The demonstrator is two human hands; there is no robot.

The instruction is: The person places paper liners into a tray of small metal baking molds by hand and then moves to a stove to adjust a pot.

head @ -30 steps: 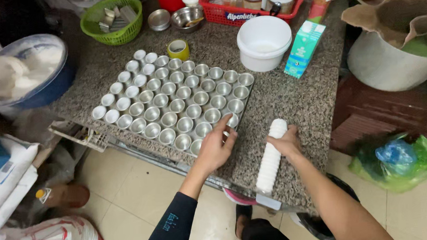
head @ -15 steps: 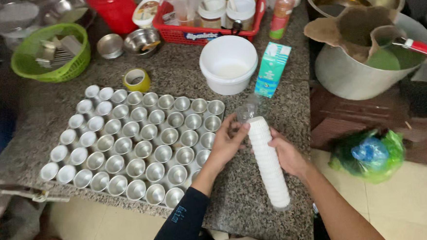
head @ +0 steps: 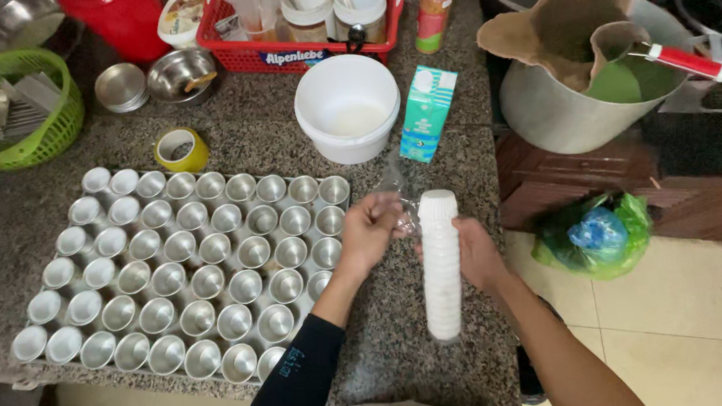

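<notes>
Small teal and white carton (head: 426, 114), upright rectangular box with a round white mark on its slanted top; stands on the granite counter (head: 460, 362) at about 1 o'clock from frame centre, just right of the white plastic tub (head: 347, 106). Red plastic basket (head: 307, 45) at 12 o'clock carries a white label strip with blue lettering (head: 292, 57) on its front wall. Inside the basket: two white-lidded jars (head: 334, 7) and, just right of the basket, a bottle with an orange, pink and green wrapper (head: 432, 14). Printed round container, white rim, yellowish artwork (head: 180, 13), at 11 o'clock beside the basket. Clear plastic wrap (head: 393, 195), crumpled, at the top end of the white cup stack (head: 441, 265) between both hands.
</notes>
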